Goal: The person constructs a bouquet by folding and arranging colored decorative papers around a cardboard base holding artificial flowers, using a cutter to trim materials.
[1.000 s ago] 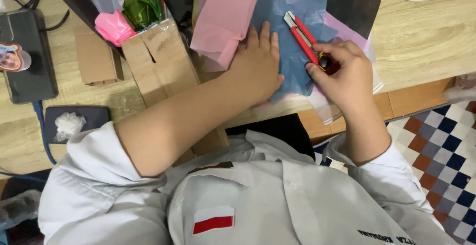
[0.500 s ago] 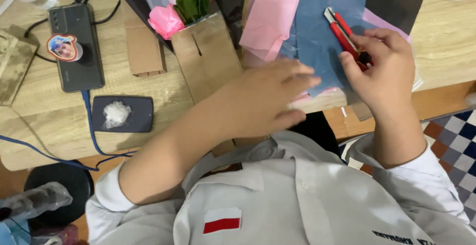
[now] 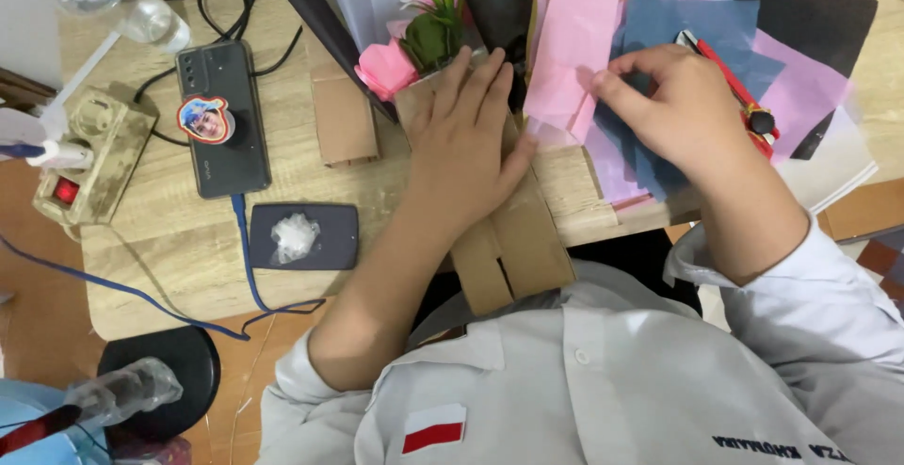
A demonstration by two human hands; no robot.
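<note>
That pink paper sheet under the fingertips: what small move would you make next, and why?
Probably pinch the pink paper sheet and slide it toward the brown cardboard piece. The right hand already has its fingertips at the sheet's edge, with the red cutter lying beside it, while the left hand lies flat on the cardboard, steadying it.

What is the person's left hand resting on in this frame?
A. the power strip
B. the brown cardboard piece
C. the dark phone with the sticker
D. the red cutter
B: the left hand lies flat, fingers spread, on the brown cardboard piece, while the right hand is over on the coloured paper sheets.
</note>
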